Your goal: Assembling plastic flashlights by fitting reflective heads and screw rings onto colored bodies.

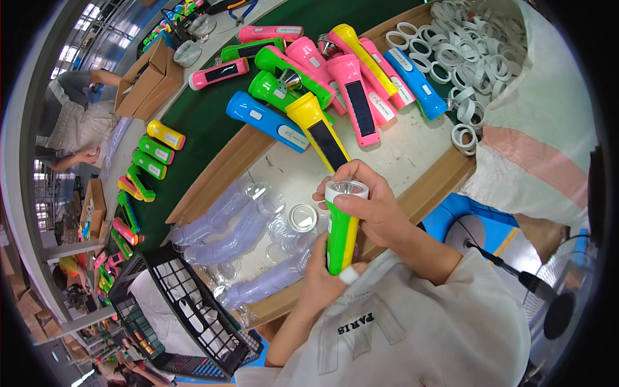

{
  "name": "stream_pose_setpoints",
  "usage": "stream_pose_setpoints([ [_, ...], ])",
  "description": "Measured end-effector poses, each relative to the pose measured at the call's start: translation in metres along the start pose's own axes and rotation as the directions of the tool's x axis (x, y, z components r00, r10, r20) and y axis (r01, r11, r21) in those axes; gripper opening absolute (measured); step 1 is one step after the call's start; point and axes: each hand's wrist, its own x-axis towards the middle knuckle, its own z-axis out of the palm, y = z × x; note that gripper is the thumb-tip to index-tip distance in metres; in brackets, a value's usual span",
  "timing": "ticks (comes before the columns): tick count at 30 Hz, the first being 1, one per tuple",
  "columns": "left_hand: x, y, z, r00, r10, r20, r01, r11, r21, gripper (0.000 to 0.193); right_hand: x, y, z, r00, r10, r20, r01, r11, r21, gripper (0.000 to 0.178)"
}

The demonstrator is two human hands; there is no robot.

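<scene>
Upright in front of my body is a green and yellow flashlight with a white ring round its head. My left hand is wrapped round its lower body, and a pale band or tape shows on one finger. My right hand grips the white ring at the head, thumb in front and fingers behind. Just beyond lies a yellow flashlight with a dark panel, and a blue flashlight rests left of it. Stacks of clear round lenses lie to the left of my hands.
Pink, green and yellow flashlights are heaped at the far side. Loose white rings pile up at the far right beside a white sack. A cardboard edge borders the worktop. A black crate stands lower left; more flashlights line the green belt.
</scene>
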Motion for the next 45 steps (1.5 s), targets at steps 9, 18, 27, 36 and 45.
stream_pose_setpoints([
  [9, -0.028, 0.008, 0.02, 0.824, 0.137, 0.55, 0.495, 0.299, -0.816, 0.063, -0.005, 0.01, 0.006, 0.926, -0.122, 0.357, -0.112, 0.815, 0.569, 0.028],
  [18, 0.003, -0.02, 0.017, 0.956, 0.246, -0.161, -0.184, 0.927, 0.328, 0.056, -0.022, 0.008, -0.003, 0.975, -0.222, 0.017, 0.222, 0.971, -0.091, 0.03],
  [27, 0.01, -0.011, -0.004, 0.992, -0.113, 0.057, 0.126, 0.857, -0.5, 0.05, -0.011, -0.004, -0.024, 0.999, -0.024, -0.024, 0.024, 1.0, -0.019, 0.042],
  [36, 0.056, -0.001, -0.092, 0.988, -0.14, -0.066, 0.036, 0.619, -0.785, 0.042, -0.018, -0.075, -0.102, 0.63, -0.758, 0.172, -0.234, -0.396, -0.888, 0.033],
  [45, 0.126, -0.004, -0.148, 0.801, 0.333, -0.497, -0.276, 0.943, 0.188, 0.059, -0.021, -0.109, -0.175, 0.775, -0.631, 0.012, -0.484, -0.606, -0.631, 0.024],
])
